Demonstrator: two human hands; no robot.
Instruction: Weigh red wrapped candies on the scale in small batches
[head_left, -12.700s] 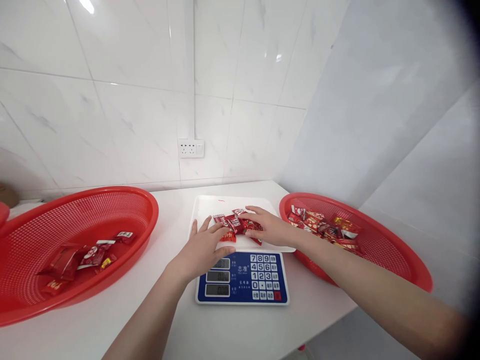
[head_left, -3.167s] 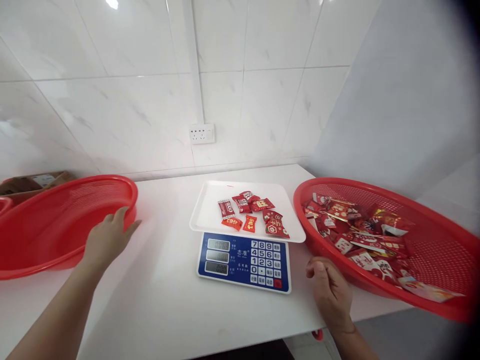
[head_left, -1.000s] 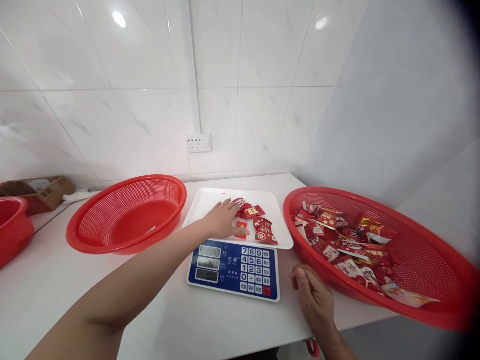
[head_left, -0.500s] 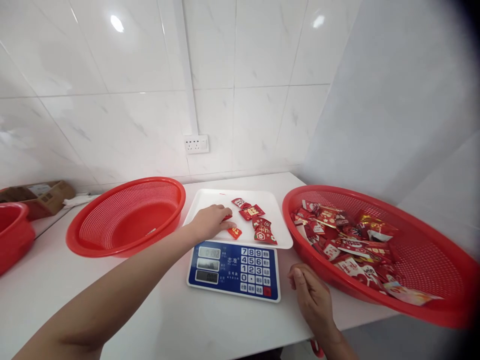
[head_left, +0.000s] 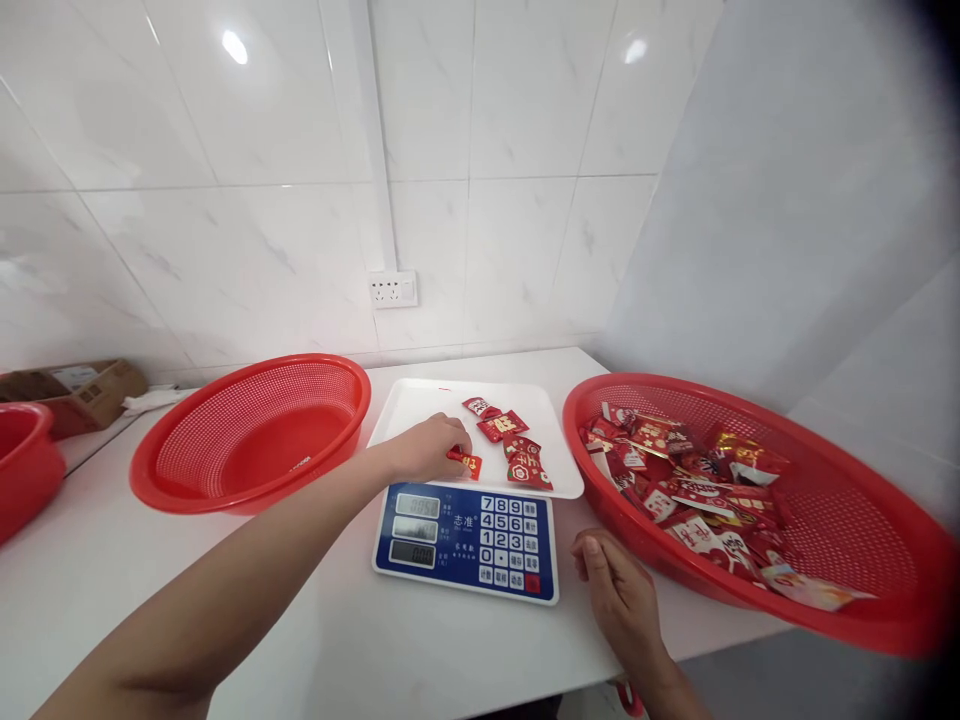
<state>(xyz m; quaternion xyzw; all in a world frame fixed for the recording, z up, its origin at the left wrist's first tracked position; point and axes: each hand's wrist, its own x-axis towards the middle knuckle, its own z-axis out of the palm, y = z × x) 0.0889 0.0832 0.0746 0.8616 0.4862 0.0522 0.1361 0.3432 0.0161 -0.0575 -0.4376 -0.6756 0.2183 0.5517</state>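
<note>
My left hand (head_left: 433,448) is over the white pan (head_left: 412,403) of a digital scale, its fingers closed on a small red snack packet (head_left: 469,466) with yellow print. Right of the fingers, several other red snack packets (head_left: 528,462) lie on the pan. Below the pan is the scale's blue keypad panel (head_left: 465,535) with display windows, their digits too faint to read surely. My right hand (head_left: 619,600) rests curled into a loose fist beside the panel's right edge, near the rim of the right basket. Nothing shows in its fingers.
The red plastic basket (head_left: 862,510) on the right holds many snack packets (head_left: 697,480). Left of the scale stands another red basket (head_left: 277,440). A red tub (head_left: 26,460) and a cardboard box (head_left: 97,395) are at far left. The tiled wall (head_left: 525,250) has a socket (head_left: 393,289).
My left hand has shifted slightly right on the pan, its fingers now at the packet with yellow print. My right hand has barely moved.
</note>
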